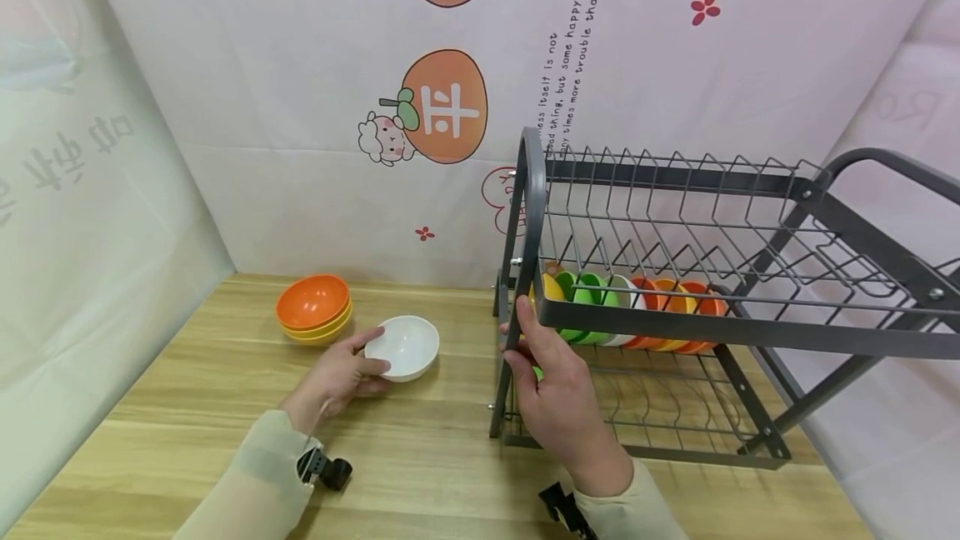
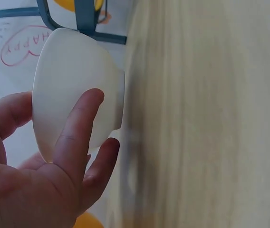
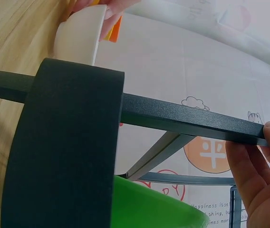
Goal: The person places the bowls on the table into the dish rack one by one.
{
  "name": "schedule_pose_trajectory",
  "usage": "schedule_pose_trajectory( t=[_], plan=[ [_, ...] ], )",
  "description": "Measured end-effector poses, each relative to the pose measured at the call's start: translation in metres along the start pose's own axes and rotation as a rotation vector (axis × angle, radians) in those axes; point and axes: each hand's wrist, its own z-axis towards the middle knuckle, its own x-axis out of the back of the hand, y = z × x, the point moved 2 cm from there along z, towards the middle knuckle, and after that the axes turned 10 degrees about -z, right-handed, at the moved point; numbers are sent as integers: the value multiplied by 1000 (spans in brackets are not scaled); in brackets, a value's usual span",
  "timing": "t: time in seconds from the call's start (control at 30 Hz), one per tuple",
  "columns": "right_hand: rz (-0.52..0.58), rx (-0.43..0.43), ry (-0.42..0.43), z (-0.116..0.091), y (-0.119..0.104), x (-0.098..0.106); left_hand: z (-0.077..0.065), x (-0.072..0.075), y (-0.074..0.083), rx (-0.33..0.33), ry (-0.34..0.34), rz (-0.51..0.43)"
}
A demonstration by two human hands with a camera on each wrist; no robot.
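Note:
A white bowl (image 1: 408, 344) is held by my left hand (image 1: 337, 382) at its left side, low over the wooden table. In the left wrist view the bowl (image 2: 73, 85) stands upright, thumb at its rim and fingers along its outer wall. Whether its foot touches the wood I cannot tell. My right hand (image 1: 558, 398) grips the left side of a dark metal dish rack (image 1: 534, 198). Thumb and fingers pinch a rack bar (image 3: 192, 118) in the right wrist view. Part of the left hand shows behind the bowl there.
An orange bowl (image 1: 311, 302) tops a stack with yellow bowls (image 1: 324, 332) at the table's back left. Several yellow, green, white, red and orange bowls (image 1: 648, 307) stand on edge in the rack. A printed cloth (image 1: 300, 148) hangs behind the table (image 1: 420, 473).

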Motion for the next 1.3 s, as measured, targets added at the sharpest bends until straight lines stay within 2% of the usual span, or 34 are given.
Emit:
schedule_pose_trajectory(
  t=[0.17,0.27,0.53,0.83,1.3],
  plan=[
    [-6,-9,-4,0,1,0,-9,-8,3,-8,-9,1],
    [-8,-13,-6,-1,1,0,-17,-15,7,-39,-26,4],
    [-24,-13,-6,-1,1,0,-48,-35,23,-77,-92,47],
    [-45,-8,-11,-2,2,0,-82,-57,36,-115,-189,42],
    [-63,-49,-11,-5,0,4,-110,-72,43,-151,-291,61]
  ],
)
